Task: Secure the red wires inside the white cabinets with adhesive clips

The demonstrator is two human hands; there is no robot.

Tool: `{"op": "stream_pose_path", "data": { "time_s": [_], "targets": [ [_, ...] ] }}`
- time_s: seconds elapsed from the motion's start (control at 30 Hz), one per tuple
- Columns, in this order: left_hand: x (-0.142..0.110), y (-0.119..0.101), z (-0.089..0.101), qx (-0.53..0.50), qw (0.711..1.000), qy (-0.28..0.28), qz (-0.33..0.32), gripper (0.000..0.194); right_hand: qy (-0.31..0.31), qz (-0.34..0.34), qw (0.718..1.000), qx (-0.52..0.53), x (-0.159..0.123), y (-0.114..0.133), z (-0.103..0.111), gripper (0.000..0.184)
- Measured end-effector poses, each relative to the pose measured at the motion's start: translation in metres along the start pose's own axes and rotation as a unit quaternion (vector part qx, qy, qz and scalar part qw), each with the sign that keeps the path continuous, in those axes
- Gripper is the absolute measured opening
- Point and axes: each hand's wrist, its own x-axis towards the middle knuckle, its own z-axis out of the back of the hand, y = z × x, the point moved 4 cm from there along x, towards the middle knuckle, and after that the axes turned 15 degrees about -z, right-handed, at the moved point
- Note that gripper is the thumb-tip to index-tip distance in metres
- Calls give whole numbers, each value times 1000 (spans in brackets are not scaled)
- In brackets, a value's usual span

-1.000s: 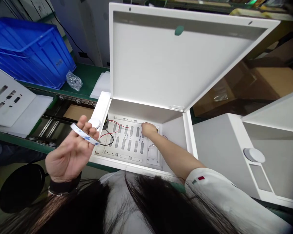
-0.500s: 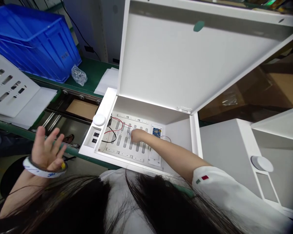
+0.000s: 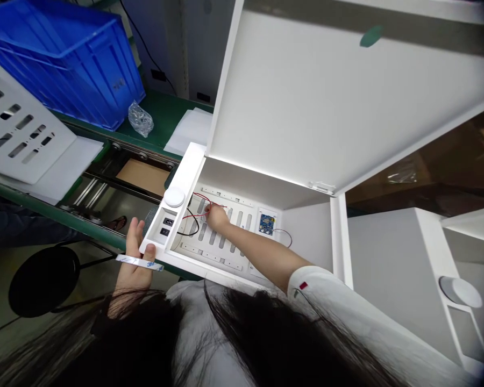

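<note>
A white metal box [image 3: 339, 242] lies with its lid [image 3: 298, 102] raised. Inside it, my right hand [image 3: 216, 217] is closed at a loop of thin red wire [image 3: 197, 215], which runs into the fingertips; the exact grip is partly hidden. A black cable [image 3: 196, 228] curves below that wire. Beside the box's left front corner, my left hand [image 3: 135, 269] has its fingers stretched out and its thumb touching the corner. A white strip of tape [image 3: 141, 262] printed "3M" hangs across this hand. A blue circuit board [image 3: 267, 224] sits farther right in the box.
The box rests across a green-edged conveyor [image 3: 92, 236]. A blue crate [image 3: 100, 80], crumpled clear plastic [image 3: 140, 119] and a slotted white panel [image 3: 28, 126] are at the left. A second white box [image 3: 383, 269] stands right. A black stool [image 3: 44, 280] is at lower left.
My left hand has come right and down to the box's corner, bringing the tape strip. My right hand has shifted left to the red wire. The view has turned slightly.
</note>
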Motion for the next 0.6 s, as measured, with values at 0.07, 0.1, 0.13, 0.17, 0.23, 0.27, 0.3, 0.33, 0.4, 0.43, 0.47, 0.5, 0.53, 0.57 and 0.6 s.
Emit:
{"op": "stream_pose_path", "data": {
  "time_s": [0.07, 0.1, 0.13, 0.17, 0.23, 0.27, 0.3, 0.33, 0.4, 0.43, 0.47, 0.5, 0.53, 0.57, 0.6],
  "targets": [
    [11, -8, 1, 23, 998, -6, -52, 57, 0, -6, 1000, -3, 3, 1, 0, 31],
    [16, -11, 1, 25, 997, 1, -76, 52, 0, -8, 1000, -5, 4, 2, 0, 31],
    [20, -12, 0, 11, 996, 10, -88, 53, 1, -9, 1000, -6, 5, 3, 1, 30],
    [24, -11, -1, -15, 996, 16, -86, 61, 2, -8, 1000, -8, 5, 4, 1, 30],
    [28, -2, -3, -79, 996, 14, -50, 88, 3, -4, 1000, -12, 6, 6, 1, 27],
    [29, 3, -4, -104, 994, 6, -27, 102, 2, 0, 1000, -15, 6, 8, 1, 26],
    [30, 8, -4, -117, 993, 1, -9, 114, 2, 3, 1000, -19, 6, 10, 0, 25],
    [31, 12, -5, -123, 992, -1, 3, 123, 1, 5, 1000, -23, 7, 12, 0, 24],
    [34, 18, -6, -133, 991, 0, 25, 139, -2, 6, 1000, -31, 7, 14, -1, 22],
    [36, 19, -6, -136, 990, 0, 38, 144, -3, 4, 999, -34, 6, 15, -2, 22],
    [37, 20, -6, -134, 989, -3, 55, 147, -6, 2, 999, -37, 6, 15, -2, 22],
    [39, 20, -6, -130, 989, -6, 75, 147, -10, 0, 999, -39, 5, 15, -1, 23],
    [41, 19, -7, -127, 987, -8, 94, 145, -13, -1, 999, -42, 5, 15, -1, 23],
    [43, 18, -8, -128, 986, -8, 108, 141, -14, -1, 999, -44, 4, 15, 0, 24],
    [44, 18, -9, -134, 984, -8, 117, 136, -14, -2, 999, -47, 3, 15, 0, 24]
  ]
}}
